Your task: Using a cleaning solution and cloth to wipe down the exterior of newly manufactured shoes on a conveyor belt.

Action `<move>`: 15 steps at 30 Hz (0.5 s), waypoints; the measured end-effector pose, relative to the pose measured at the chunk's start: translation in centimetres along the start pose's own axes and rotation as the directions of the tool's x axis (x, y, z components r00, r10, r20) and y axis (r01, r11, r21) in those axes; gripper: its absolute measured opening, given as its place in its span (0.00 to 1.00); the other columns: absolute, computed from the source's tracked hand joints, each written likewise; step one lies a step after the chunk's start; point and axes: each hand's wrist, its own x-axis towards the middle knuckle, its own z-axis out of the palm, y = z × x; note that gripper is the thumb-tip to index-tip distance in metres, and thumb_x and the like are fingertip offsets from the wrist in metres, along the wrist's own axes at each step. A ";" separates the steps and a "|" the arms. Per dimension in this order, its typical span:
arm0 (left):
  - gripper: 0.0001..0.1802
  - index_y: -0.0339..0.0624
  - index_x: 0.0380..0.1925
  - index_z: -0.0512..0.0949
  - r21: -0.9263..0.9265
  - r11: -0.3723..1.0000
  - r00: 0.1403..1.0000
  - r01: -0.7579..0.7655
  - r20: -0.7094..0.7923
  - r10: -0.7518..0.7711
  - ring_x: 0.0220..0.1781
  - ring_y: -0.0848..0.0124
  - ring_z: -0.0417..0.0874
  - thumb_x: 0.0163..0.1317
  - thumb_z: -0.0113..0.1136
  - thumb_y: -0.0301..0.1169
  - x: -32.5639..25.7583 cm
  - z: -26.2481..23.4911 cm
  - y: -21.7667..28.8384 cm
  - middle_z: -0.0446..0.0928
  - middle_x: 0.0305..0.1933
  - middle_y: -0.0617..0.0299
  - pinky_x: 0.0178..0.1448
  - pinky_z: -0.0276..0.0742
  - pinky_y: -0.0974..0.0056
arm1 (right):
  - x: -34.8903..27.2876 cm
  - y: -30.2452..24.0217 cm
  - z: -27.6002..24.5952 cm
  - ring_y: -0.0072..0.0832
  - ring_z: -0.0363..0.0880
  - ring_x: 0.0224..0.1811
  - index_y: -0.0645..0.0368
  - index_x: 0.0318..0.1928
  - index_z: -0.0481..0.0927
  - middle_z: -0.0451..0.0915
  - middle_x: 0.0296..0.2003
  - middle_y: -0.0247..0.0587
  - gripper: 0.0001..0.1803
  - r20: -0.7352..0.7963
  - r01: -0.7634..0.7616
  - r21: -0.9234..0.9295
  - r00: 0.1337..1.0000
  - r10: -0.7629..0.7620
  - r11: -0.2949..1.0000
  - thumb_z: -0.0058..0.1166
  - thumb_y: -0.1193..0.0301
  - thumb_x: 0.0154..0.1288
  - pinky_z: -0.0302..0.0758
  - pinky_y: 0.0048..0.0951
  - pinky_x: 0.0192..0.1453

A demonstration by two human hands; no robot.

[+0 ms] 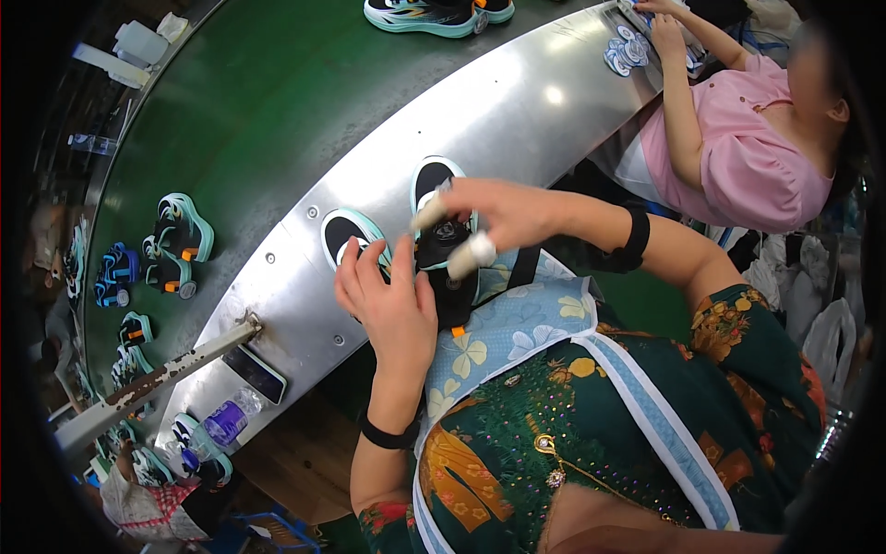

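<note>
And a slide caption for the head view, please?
Left hand and right hand over black sneakers at a metal counter, green conveyor belt beyond.

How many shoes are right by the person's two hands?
2 I can see. One shoe pokes out past the left hand; the other shoe is partly behind the right hand. The hands cover parts, so another could be hidden.

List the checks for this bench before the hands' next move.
1. Left shoe and right shoe by the hands: ok, both there.
2. Finger covers on the right hand: ok, two pale ones show.
3. Grip of the right hand: cannot tell, blurred.
4. Grip of the left hand: cannot tell, contact unclear.
5. Phone clear of the hands: ok, apart on the metal counter.
6. Co-worker's hands clear of these shoes: ok, at upper right.
</note>
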 end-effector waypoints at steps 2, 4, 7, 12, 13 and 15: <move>0.25 0.43 0.51 0.76 0.046 0.998 0.999 -0.044 -0.017 0.045 0.63 0.49 0.66 0.49 0.60 0.21 0.2 -0.2 0.2 0.72 0.50 0.53 0.67 0.54 0.48 | 0.7 2.1 -0.4 0.42 0.74 0.49 0.55 0.55 0.76 0.75 0.45 0.52 0.26 -0.154 -0.032 0.425 0.982 0.107 0.905 0.62 0.56 0.60 0.71 0.35 0.55; 0.24 0.42 0.49 0.78 -0.026 0.996 0.993 -0.080 0.083 0.082 0.67 0.46 0.61 0.47 0.58 0.21 0.2 -0.3 0.1 0.71 0.51 0.50 0.67 0.52 0.43 | 2.0 3.6 -1.2 0.39 0.74 0.48 0.55 0.56 0.76 0.75 0.45 0.49 0.25 -0.301 -0.064 0.179 0.947 0.116 0.982 0.61 0.56 0.61 0.70 0.34 0.56; 0.26 0.44 0.49 0.78 -0.079 0.994 0.984 -0.075 0.157 0.087 0.64 0.47 0.65 0.46 0.55 0.18 0.9 -1.0 0.6 0.72 0.49 0.53 0.67 0.56 0.47 | 3.9 6.4 0.2 0.37 0.73 0.46 0.53 0.54 0.78 0.76 0.42 0.45 0.23 -0.509 -0.145 -0.160 0.860 0.044 0.976 0.59 0.56 0.62 0.70 0.35 0.55; 0.23 0.40 0.45 0.78 -0.040 0.993 0.943 -0.112 0.309 0.119 0.55 0.52 0.72 0.44 0.55 0.18 1.6 -0.6 0.5 0.74 0.43 0.52 0.61 0.62 0.51 | 6.2 5.7 2.8 0.44 0.74 0.44 0.49 0.42 0.84 0.79 0.36 0.45 0.19 -0.413 -0.165 -0.303 0.910 0.027 0.939 0.58 0.50 0.58 0.70 0.42 0.49; 0.22 0.38 0.44 0.77 0.022 0.990 0.935 -0.140 0.331 0.125 0.51 0.53 0.74 0.44 0.54 0.18 1.8 -0.4 0.3 0.74 0.41 0.52 0.59 0.64 0.52 | 6.5 5.6 3.3 0.44 0.74 0.44 0.49 0.42 0.84 0.79 0.36 0.45 0.19 -0.413 -0.166 -0.291 0.910 0.033 0.942 0.58 0.50 0.58 0.70 0.42 0.49; 0.18 0.36 0.40 0.77 0.037 0.981 0.933 -0.188 0.319 0.167 0.46 0.55 0.75 0.44 0.54 0.18 2.5 -0.5 0.0 0.75 0.37 0.53 0.56 0.65 0.54 | 7.0 5.7 3.3 0.43 0.74 0.45 0.51 0.39 0.84 0.79 0.37 0.45 0.18 -0.346 -0.150 -0.301 0.937 0.039 0.942 0.58 0.53 0.57 0.69 0.42 0.49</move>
